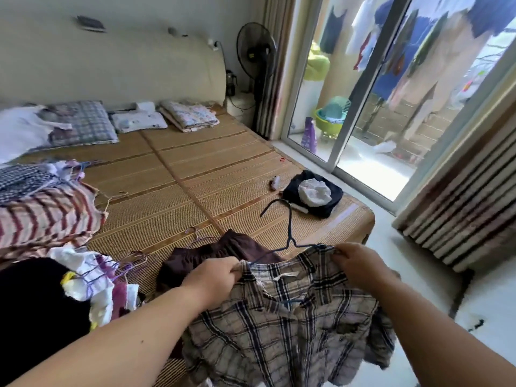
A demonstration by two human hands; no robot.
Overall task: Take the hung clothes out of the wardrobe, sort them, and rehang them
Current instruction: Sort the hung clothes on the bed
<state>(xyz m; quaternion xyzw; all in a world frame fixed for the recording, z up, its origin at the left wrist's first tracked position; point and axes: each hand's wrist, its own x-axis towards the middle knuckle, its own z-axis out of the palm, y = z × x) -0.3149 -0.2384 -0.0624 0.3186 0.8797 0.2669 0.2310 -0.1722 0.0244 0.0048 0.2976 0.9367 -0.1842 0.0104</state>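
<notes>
At nine o'clock the pile of clothes (47, 213) lies on the bed mat (195, 169), well apart from your work. Your left hand (215, 275) pinches the left shoulder of the plaid shirt (279, 331), fingers curled on the cloth, just in front of the brown garment (212, 255). Between your hands the wire hanger (289, 233) rises toward twelve o'clock, its hook leaning to eleven. Its arms run nine to three inside the shoulders. Your right hand (356, 261) pinches the right shoulder the same way. The shirt hangs over the foot of the bed. I judge both hands about equally near the hanger's neck, so either could take it.
</notes>
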